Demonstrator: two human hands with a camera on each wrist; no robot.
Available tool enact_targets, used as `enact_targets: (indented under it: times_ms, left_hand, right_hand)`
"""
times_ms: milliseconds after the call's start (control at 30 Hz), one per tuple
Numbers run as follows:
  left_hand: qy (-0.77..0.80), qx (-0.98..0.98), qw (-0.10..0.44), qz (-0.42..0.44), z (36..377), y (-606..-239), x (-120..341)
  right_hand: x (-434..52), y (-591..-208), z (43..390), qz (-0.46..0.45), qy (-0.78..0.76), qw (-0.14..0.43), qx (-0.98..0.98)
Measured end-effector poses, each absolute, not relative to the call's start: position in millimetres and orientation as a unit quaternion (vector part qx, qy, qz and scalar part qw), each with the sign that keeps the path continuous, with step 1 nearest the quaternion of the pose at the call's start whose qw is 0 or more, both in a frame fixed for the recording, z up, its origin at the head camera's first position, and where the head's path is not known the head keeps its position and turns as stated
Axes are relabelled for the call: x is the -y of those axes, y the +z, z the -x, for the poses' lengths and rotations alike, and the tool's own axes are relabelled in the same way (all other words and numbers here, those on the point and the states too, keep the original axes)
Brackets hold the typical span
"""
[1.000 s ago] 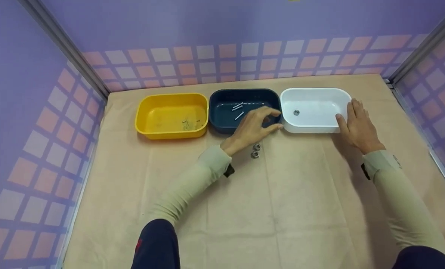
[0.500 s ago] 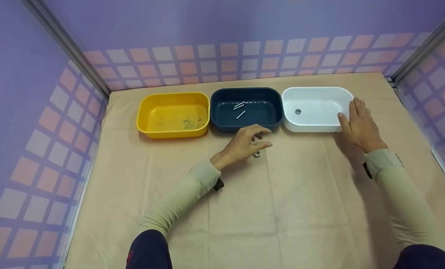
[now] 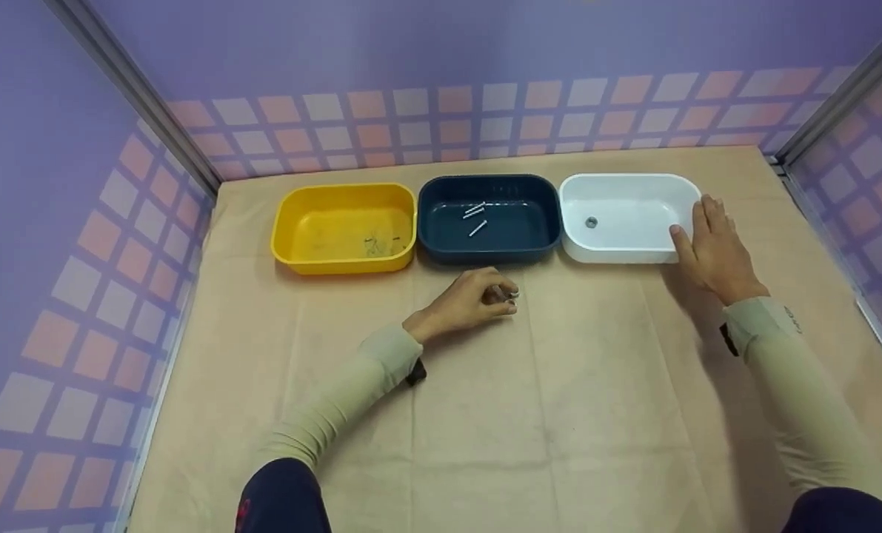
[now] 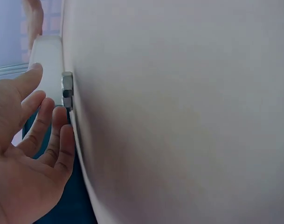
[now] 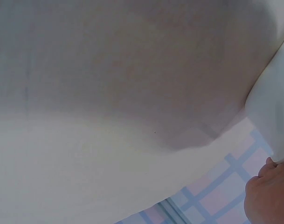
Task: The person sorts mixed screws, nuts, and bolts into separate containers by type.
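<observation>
Blue tub sits mid-row on the tan tabletop, a few thin metal pins inside it. Yellow tub just beside it on the left, small bits on its floor. Behind the blue tub a purple wall with pink squares; metal posts at the corners.

Head cam high up, looks forward-down over whole surface. Left wrist cam super close, skims surface toward white tub, also in head view. Right wrist cam nearly touching tub, mostly blur.
</observation>
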State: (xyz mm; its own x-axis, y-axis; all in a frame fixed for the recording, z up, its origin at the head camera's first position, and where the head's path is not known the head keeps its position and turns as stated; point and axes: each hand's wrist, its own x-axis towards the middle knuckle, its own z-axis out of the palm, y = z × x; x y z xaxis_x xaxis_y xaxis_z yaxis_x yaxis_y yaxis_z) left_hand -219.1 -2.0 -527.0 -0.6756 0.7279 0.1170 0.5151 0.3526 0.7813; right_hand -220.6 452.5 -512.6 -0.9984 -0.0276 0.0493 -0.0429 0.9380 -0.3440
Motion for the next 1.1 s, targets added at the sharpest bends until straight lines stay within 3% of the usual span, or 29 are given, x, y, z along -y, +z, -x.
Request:
enact_targets:
  times_ms: [1100]
  left_hand:
    - [0.352,-0.848,0.158,-0.364,223.6,-533.9,-0.5]
  right_hand:
    - [-453.3,-512.1,219.4,-0.029,0.198,0.029,0.979]
